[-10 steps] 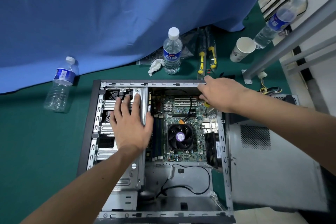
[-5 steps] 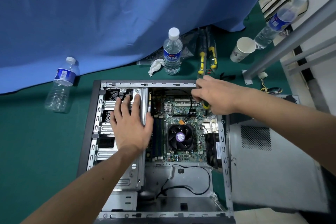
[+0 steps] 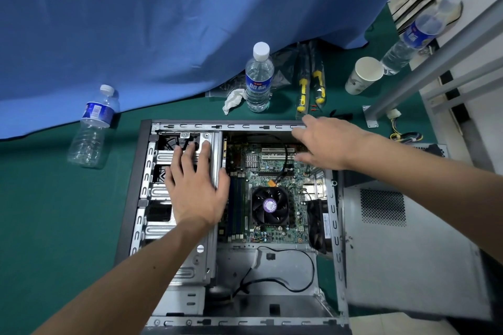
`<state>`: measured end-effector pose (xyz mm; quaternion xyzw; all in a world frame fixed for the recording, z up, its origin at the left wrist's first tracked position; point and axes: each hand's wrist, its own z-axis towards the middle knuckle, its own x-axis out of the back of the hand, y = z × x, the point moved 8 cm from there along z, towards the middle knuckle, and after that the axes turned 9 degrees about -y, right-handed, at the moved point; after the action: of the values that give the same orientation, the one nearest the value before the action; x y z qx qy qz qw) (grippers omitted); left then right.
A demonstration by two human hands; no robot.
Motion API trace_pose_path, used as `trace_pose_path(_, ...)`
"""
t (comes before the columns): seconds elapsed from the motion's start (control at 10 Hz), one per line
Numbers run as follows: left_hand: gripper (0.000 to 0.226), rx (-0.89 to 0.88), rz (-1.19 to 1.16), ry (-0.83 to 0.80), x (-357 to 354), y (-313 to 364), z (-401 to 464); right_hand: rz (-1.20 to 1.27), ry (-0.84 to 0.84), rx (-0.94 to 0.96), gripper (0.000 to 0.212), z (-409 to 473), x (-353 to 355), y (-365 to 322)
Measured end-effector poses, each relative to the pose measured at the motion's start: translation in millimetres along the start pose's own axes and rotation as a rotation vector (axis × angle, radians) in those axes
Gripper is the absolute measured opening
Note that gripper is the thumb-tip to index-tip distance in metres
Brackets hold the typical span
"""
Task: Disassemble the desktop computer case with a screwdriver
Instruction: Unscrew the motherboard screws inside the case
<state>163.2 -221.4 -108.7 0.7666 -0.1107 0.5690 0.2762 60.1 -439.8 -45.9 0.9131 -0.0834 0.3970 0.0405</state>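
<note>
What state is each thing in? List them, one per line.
Computer case: lying flat, side open.
Side panel: off, beside the case.
Left hand: flat on the drive cage.
Right hand: open, over the motherboard.
Middle water bottle: upright, capped.
Paper cup: tipped.

Table cover (image 3: 49,226) is a deep teal green, and the big curtain (image 3: 163,22) behind it is plain mid blue. The computer case (image 3: 234,126) is bare silver-grey metal with a dark charcoal front edge. Motherboard (image 3: 275,166) is green, with a black fan (image 3: 269,205) wearing a little purple sticker in the middle. Black cable (image 3: 285,269) loops over the grey floor. Side panel (image 3: 408,266) is light grey with a dotted black vent grid. Water bottles (image 3: 258,79) are clear with blue labels and white caps. Screwdrivers (image 3: 302,90) are yellow and black. Paper cup (image 3: 363,75) is off-white with a faint greenish print.
</note>
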Motion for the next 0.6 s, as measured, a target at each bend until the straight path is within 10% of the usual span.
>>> trace_pose_path(0.6,0.063,-0.002,-0.007,0.017,0,0,0,0.005,0.054,-0.007,0.020,-8,3,-2)
